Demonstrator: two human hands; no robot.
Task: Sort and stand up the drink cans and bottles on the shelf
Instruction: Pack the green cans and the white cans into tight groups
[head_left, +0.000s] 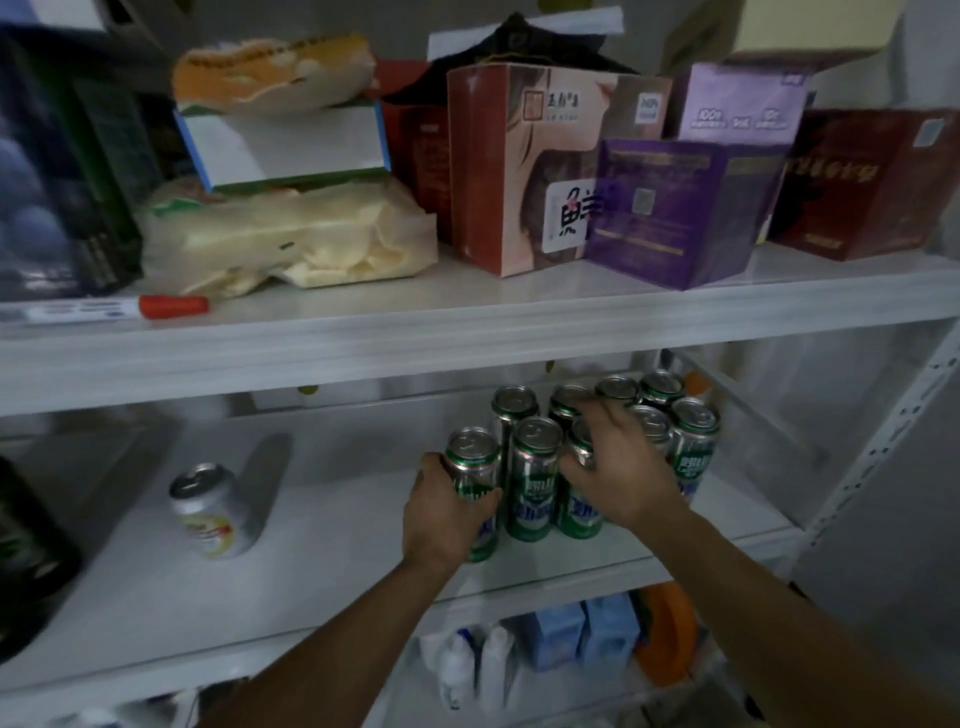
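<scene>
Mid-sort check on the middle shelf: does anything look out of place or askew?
One thing: a silver-and-yellow can sits alone at the left of the middle shelf, apart from the upright green cans clustered at the right. It looks tilted, though the wide lens may exaggerate that. No spill or dent shows.

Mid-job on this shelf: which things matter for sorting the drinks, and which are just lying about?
Job: green cans, left hand gripping the front-left one, right hand on their tops; lone silver can, apart at left.
Lying about: boxes, red-capped marker, bags on upper shelf; blue cartons below.
</scene>
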